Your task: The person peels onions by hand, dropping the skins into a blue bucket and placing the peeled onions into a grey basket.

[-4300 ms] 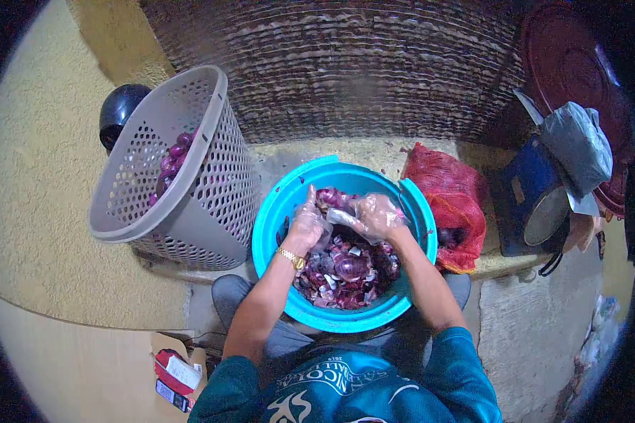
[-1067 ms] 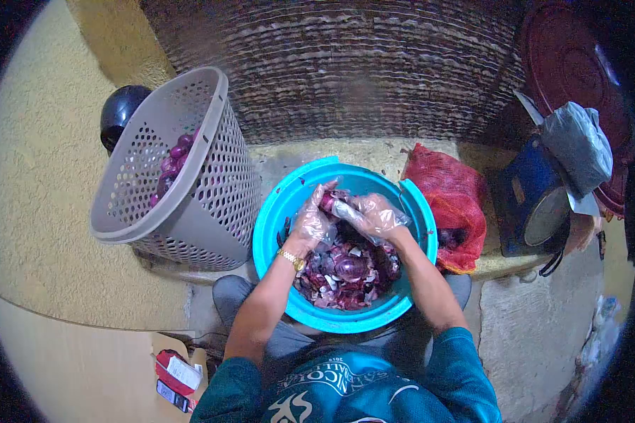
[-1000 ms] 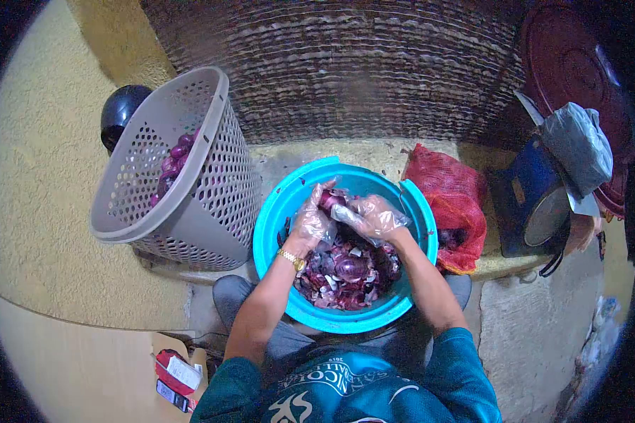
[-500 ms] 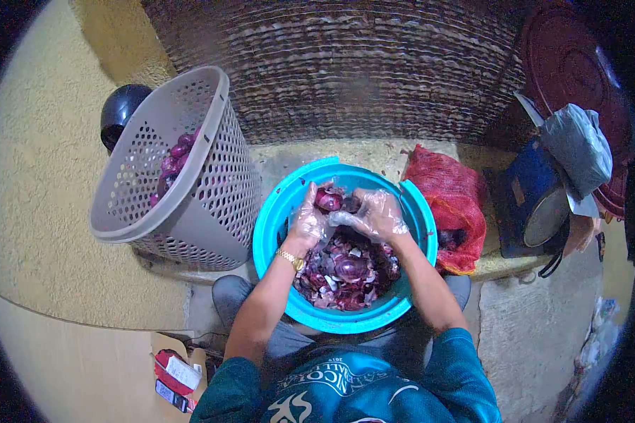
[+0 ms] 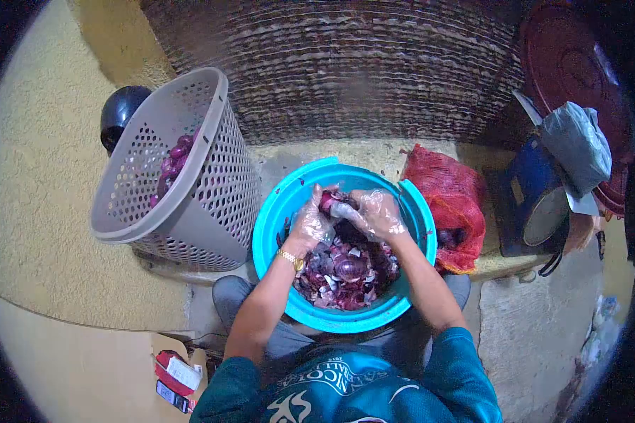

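Over the far half of a turquoise tub (image 5: 267, 240), my left hand (image 5: 313, 224) in a clear plastic glove is closed around a red onion (image 5: 329, 200). My right hand (image 5: 377, 215), gloved the same way, presses its thumb against that onion from the right. Its other fingers are curled in and partly hidden. Below both hands, a whole red onion (image 5: 351, 267) lies among loose onion skins (image 5: 331, 292) in the tub. A gold bracelet watch (image 5: 291, 259) is on my left wrist.
A grey perforated basket (image 5: 222, 204) holding several red onions (image 5: 169, 173) stands left of the tub. To the right sits a red mesh sack (image 5: 448, 190), then a blue weighing scale (image 5: 533, 187) with a plastic-wrapped bundle (image 5: 578, 148) on top. A phone (image 5: 171, 396) lies at lower left.
My right thumb has shifted left onto the onion, which has turned slightly in my left hand. The tub and surroundings are unmoved.
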Available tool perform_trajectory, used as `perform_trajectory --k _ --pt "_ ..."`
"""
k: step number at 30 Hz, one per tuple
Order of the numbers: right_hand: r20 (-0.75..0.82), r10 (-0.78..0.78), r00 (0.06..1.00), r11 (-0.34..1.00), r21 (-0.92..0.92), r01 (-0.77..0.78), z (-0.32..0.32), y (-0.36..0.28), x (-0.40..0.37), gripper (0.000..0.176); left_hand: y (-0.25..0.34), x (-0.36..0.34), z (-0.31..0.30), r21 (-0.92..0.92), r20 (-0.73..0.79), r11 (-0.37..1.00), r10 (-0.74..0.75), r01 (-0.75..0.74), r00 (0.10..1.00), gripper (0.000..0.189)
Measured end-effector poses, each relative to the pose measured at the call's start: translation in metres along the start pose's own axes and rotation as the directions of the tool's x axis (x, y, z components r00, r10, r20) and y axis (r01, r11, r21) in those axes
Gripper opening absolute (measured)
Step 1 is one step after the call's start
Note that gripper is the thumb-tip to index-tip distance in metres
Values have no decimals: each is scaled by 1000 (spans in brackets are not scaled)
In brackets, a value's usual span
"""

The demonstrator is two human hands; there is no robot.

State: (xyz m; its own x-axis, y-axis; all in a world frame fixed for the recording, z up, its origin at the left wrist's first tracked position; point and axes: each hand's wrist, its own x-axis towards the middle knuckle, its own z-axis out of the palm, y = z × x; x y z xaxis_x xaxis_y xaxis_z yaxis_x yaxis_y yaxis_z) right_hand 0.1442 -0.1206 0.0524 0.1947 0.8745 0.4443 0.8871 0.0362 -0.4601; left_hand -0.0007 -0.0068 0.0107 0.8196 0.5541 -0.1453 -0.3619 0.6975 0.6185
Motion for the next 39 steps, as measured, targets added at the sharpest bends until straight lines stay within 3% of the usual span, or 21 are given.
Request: perform_trajectory --k 3,5,9,11,13,17,19,21,22,24,25,27,28,35,37,39 --pt "8 -36 999 998 55 35 0 0 2 46 -1 0 0 13 5 1000 9 -9 1000 49" --pt "220 59 974 998 21 -65 -13 -13 7 49 -3 3 -6 21 16 1000 14 -15 1000 49" --pt "296 32 955 999 -39 -21 -14 -12 9 50 -5 5 -9 36 0 999 31 -31 1000 49" --pt "429 18 903 991 -125 40 -8 -3 10 48 -3 4 -9 30 -13 999 32 -32 999 49" --pt "406 -26 914 997 -55 53 -8 -3 7 46 0 2 -6 -82 -3 997 -6 6 1000 50" --pt "342 -139 929 990 52 129 -6 -6 3 43 3 2 -2 -59 -114 998 15 -22 993 51" --pt "333 -168 928 985 22 170 -1 -1 3 40 1 4 -4 -33 -112 996 83 -87 990 63" --pt "463 -93 882 990 -49 130 -1 1 4 47 2 4 -5 -52 -109 996 68 -74 992 59" --pt "463 -92 881 990 -50 129 -2 -1 4 47 4 3 -5 -70 -105 996 51 -59 993 56" --pt "176 -75 981 997 36 70 -8 -6 2 56 8 -2 0 -103 -57 994 -32 26 998 59" --pt "177 -76 981 997 35 71 -11 -9 2 56 10 -4 3 -132 -6 985 -114 112 993 62" --pt "-14 16 1000 999 -37 -16 -15 -12 2 62 10 -2 1 -91 -12 989 -121 120 993 64" --pt "-118 -58 991 998 -22 56 -6 -5 3 64 9 -2 0 -50 -20 990 -130 129 991 66" --pt "-42 -7 999 999 -43 5 -2 -1 2 58 -3 5 -14 17 -58 992 -126 127 990 61" --pt "44 65 997 997 -53 -62 -7 -6 4 50 -7 8 -17 33 -65 997 -73 75 995 70" --pt "34 35 999 998 -47 -33 -6 -5 3 50 -9 11 -19 -1 -81 997 -80 80 994 68"
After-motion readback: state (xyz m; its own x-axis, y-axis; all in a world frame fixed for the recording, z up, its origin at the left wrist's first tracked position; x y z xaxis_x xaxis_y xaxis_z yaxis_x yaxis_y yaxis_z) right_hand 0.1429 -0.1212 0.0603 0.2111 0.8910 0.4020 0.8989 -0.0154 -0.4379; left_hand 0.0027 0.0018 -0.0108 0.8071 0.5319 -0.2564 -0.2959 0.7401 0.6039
